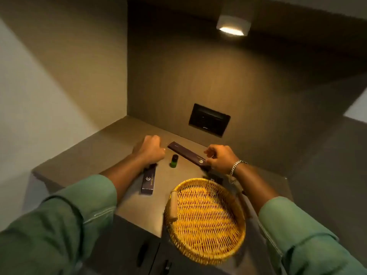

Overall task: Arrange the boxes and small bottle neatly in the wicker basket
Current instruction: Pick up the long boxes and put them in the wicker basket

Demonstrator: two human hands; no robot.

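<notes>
There are two hands: the left hand (151,149) and the right hand (220,158). There are two green sleeves, one on the left (65,221) and one on the right (309,235).

Two dark boxes show clearly: a long box (185,153) far on the right and a shorter box (148,181) near on the left. A dark shape by the right wrist may be a third; it is too hidden to tell.

There is one small green bottle (174,161) between the boxes.

There is one wicker basket (206,221), near.

One bracelet (235,168). One lamp (232,26). One dark wall panel (209,120).
</notes>
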